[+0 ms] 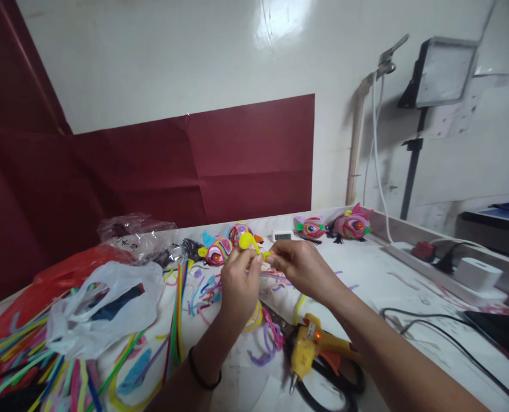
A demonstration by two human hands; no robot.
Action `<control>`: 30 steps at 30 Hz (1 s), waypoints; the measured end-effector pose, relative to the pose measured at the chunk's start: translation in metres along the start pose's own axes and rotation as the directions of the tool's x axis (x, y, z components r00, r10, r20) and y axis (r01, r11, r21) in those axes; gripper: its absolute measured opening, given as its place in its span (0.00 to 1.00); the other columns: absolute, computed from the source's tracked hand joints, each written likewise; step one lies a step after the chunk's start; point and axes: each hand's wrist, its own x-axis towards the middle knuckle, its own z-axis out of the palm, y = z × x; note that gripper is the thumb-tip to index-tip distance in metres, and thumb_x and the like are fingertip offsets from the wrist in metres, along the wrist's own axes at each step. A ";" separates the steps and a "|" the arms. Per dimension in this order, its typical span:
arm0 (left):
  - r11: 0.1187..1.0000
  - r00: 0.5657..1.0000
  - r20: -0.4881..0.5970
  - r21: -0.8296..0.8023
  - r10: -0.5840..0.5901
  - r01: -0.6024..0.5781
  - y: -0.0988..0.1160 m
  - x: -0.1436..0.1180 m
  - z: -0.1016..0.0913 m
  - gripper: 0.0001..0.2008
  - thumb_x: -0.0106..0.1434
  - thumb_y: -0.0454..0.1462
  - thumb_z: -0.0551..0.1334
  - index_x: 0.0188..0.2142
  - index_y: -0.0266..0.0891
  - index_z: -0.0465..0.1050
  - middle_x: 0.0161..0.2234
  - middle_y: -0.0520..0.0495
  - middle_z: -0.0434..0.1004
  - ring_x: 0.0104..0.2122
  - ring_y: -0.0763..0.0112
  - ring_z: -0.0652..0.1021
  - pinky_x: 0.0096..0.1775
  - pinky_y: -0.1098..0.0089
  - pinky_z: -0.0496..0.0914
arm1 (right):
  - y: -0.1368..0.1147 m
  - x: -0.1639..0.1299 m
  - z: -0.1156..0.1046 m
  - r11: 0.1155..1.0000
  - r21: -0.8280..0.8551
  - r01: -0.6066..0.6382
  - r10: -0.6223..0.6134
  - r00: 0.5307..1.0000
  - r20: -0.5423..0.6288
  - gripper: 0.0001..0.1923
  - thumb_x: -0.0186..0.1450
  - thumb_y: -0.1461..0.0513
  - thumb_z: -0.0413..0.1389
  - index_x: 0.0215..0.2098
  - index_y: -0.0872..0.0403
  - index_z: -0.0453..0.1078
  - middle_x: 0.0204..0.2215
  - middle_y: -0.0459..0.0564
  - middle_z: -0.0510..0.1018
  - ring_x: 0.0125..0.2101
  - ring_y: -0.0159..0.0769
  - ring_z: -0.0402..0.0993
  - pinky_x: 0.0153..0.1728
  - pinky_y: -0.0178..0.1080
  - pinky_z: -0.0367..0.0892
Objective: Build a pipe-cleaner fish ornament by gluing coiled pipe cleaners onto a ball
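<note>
Pinching yellow pipe cleaner [254,245], left hand [238,283], right hand [299,264].

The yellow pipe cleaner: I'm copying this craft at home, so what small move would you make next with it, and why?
Probably keep coiling. The left hand pinches the yellow pipe cleaner by its curled end, and the right hand pinches the free end beside it. I would wrap that free end one more turn around the curl. The glue gun lies on the table below, untouched.
</note>
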 end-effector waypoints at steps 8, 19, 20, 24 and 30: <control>0.874 0.940 -0.070 -0.399 -0.333 0.279 -0.010 0.003 0.006 0.08 0.57 0.39 0.62 0.24 0.39 0.71 0.23 0.52 0.70 0.25 0.72 0.70 0.29 0.72 0.63 | -0.002 0.001 0.028 0.758 0.625 -0.186 0.242 0.970 -0.004 0.17 0.48 0.51 0.67 0.18 0.54 0.69 0.15 0.42 0.68 0.18 0.31 0.62 0.20 0.35 0.58; 0.796 0.902 -0.106 -0.522 -0.418 0.307 -0.004 0.003 0.007 0.08 0.56 0.40 0.63 0.24 0.38 0.72 0.22 0.53 0.72 0.24 0.72 0.72 0.28 0.73 0.64 | -0.008 -0.002 0.030 0.662 0.720 -0.207 0.297 0.955 0.002 0.15 0.49 0.53 0.66 0.16 0.55 0.72 0.14 0.44 0.71 0.18 0.30 0.63 0.21 0.35 0.58; 0.799 0.903 -0.111 -0.519 -0.415 0.303 -0.004 0.002 0.007 0.08 0.56 0.40 0.63 0.24 0.38 0.73 0.22 0.53 0.72 0.24 0.72 0.72 0.29 0.72 0.64 | -0.008 -0.001 0.031 0.664 0.718 -0.210 0.296 0.955 0.006 0.15 0.49 0.53 0.66 0.16 0.55 0.72 0.14 0.44 0.71 0.18 0.30 0.63 0.22 0.35 0.58; 0.849 0.917 -0.130 -0.444 -0.377 0.286 -0.009 0.001 0.006 0.08 0.57 0.40 0.63 0.26 0.39 0.73 0.25 0.51 0.73 0.27 0.71 0.72 0.31 0.72 0.65 | -0.006 -0.001 0.031 0.683 0.697 -0.220 0.286 0.958 0.022 0.15 0.49 0.54 0.65 0.15 0.55 0.72 0.13 0.44 0.71 0.17 0.30 0.62 0.22 0.35 0.57; 0.935 0.956 -0.144 -0.288 -0.255 0.206 -0.005 0.001 0.001 0.07 0.59 0.38 0.61 0.26 0.39 0.73 0.26 0.51 0.70 0.27 0.71 0.71 0.31 0.72 0.65 | -0.004 0.001 0.027 0.732 0.640 -0.231 0.252 0.966 0.061 0.15 0.48 0.54 0.65 0.15 0.55 0.71 0.13 0.45 0.71 0.17 0.31 0.63 0.21 0.35 0.58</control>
